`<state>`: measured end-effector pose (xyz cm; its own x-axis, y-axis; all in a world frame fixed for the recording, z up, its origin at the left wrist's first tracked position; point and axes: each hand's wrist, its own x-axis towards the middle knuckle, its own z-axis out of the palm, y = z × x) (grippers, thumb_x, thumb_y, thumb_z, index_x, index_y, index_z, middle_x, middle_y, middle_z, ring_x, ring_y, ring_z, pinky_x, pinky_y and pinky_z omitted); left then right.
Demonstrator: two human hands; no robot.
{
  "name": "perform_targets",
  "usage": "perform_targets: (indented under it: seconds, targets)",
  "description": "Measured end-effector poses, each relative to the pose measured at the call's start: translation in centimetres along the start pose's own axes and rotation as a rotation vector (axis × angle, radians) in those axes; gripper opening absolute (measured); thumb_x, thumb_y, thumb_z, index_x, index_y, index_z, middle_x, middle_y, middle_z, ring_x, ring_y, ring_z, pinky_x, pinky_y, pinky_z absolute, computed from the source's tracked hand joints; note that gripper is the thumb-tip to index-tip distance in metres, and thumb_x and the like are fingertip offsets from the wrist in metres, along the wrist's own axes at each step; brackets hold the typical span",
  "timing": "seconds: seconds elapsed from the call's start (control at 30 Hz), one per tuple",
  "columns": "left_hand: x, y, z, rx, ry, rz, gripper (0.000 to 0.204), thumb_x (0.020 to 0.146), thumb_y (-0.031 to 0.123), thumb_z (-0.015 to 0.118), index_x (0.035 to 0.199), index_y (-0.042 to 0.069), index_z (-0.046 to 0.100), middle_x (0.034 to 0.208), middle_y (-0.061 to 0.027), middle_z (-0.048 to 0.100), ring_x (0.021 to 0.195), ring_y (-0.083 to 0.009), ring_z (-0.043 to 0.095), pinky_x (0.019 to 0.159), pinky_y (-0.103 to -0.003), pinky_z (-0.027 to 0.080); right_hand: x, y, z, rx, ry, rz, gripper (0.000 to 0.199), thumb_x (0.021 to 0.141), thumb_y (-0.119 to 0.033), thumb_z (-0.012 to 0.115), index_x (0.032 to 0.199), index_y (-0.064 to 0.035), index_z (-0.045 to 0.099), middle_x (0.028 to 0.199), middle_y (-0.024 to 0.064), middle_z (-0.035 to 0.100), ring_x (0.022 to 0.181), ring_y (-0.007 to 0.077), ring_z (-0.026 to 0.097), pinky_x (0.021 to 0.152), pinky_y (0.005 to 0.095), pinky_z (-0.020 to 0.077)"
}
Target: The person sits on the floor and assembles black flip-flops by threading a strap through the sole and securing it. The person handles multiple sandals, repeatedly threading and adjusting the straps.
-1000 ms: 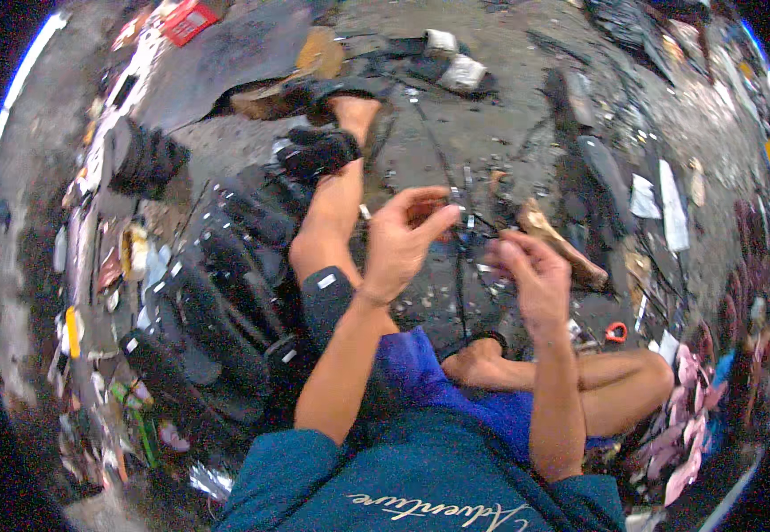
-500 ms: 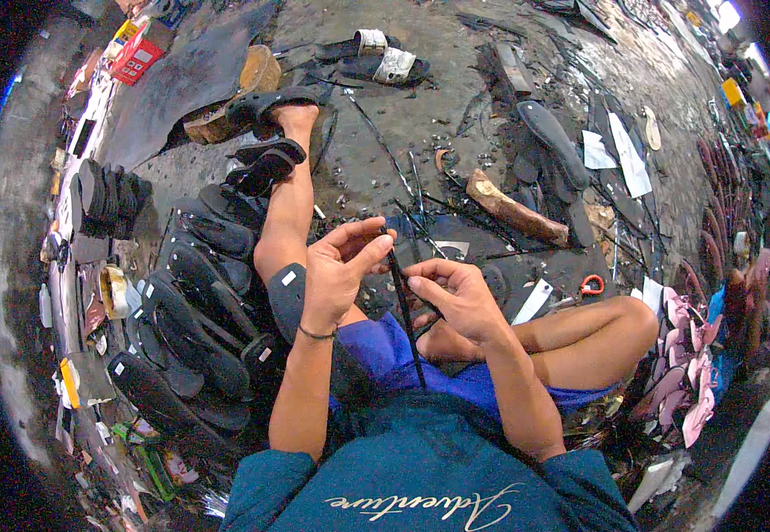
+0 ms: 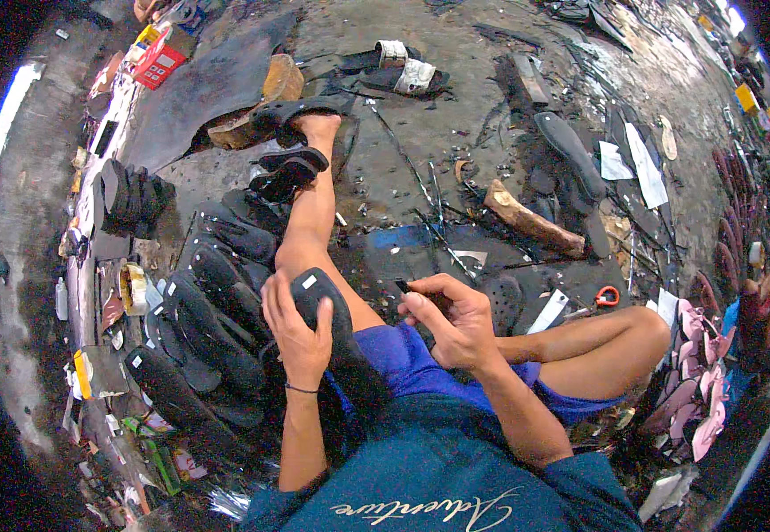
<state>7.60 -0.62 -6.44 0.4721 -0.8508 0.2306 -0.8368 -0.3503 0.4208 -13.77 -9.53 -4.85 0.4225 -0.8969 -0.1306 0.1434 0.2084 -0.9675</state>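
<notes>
Black rubber sandal sole (image 3: 332, 328) rests on my thigh, my left hand (image 3: 296, 332) clasping its edge. My right hand (image 3: 456, 324) pinches a small dark tool (image 3: 405, 286).

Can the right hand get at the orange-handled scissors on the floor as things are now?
Probably yes, with a stretch. The scissors lie uncovered on the floor just beyond the bent right leg. But the right hand is pinching a small dark piece, so its fingers are occupied.

A dirty concrete floor (image 3: 456, 115) carries rows of black soles (image 3: 199, 328), a wood block (image 3: 531, 219) and pink sandals (image 3: 691, 403).
</notes>
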Motion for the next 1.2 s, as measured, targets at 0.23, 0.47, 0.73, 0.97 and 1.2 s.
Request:
perform_targets:
  seconds: [0.23, 0.47, 0.73, 0.97, 1.2]
  targets:
    - [-1.5, 1.1, -0.7, -0.633, -0.109, -0.350, 0.063, 0.088, 0.016, 0.073, 0.138, -0.005, 0.042, 0.128, -0.0212, 0.057, 0.115, -0.0285, 0.056, 0.100, -0.038, 0.044, 0.5, -1.5, 0.4, -0.143, -0.109, 0.050, 0.020, 0.090, -0.014, 0.070, 0.108, -0.0048, 0.071, 0.100, 0.0094, 0.074, 0.091, 0.0167, 0.069, 0.081, 0.0313, 0.0536]
    - [-1.2, 8.0, -3.7, -0.876, -0.115, -0.290, 0.044, 0.084, 0.006, 0.072, 0.124, -0.003, 0.056, 0.109, -0.0095, 0.067, 0.095, -0.0173, 0.064, 0.088, -0.033, 0.052, 0.5, -3.8, 0.6, -0.454, -0.130, -0.087, 0.017, 0.085, -0.018, 0.077, 0.092, -0.0026, 0.074, 0.087, 0.0098, 0.073, 0.078, 0.0168, 0.069, 0.072, 0.0301, 0.0534]
    - [-1.9, 8.9, -3.0, -0.983, -0.204, -0.266, 0.025, 0.085, 0.002, 0.073, 0.108, -0.002, 0.064, 0.099, -0.0060, 0.070, 0.088, -0.0134, 0.066, 0.081, -0.028, 0.053, -0.4, -3.9, -1.0, -0.562, -0.141, -0.142, 0.018, 0.083, -0.017, 0.078, 0.089, -0.0011, 0.072, 0.085, 0.0143, 0.072, 0.077, 0.0240, 0.071, 0.069, 0.0337, 0.0551]
    - [-2.7, 8.2, -3.0, -0.689, -0.220, 0.046, 0.026, 0.083, -0.004, 0.068, 0.108, -0.003, 0.061, 0.117, -0.0148, 0.064, 0.104, -0.0197, 0.063, 0.089, -0.032, 0.050, -1.1, -2.7, -0.2, -0.649, -0.024, -0.180, 0.020, 0.083, -0.019, 0.075, 0.085, -0.0012, 0.065, 0.080, 0.0169, 0.066, 0.075, 0.0346, 0.067, 0.067, 0.0428, 0.0532]
    - [-2.9, 7.2, -2.5, -0.819, -0.328, -0.246, 0.028, 0.084, -0.003, 0.067, 0.111, -0.003, 0.062, 0.120, -0.0139, 0.064, 0.105, -0.0164, 0.062, 0.089, -0.030, 0.050, -1.7, -0.7, 0.7, -0.625, -0.041, -0.300, 0.018, 0.086, -0.019, 0.071, 0.088, -0.0023, 0.064, 0.083, 0.0167, 0.064, 0.080, 0.0375, 0.065, 0.072, 0.0450, 0.0530]
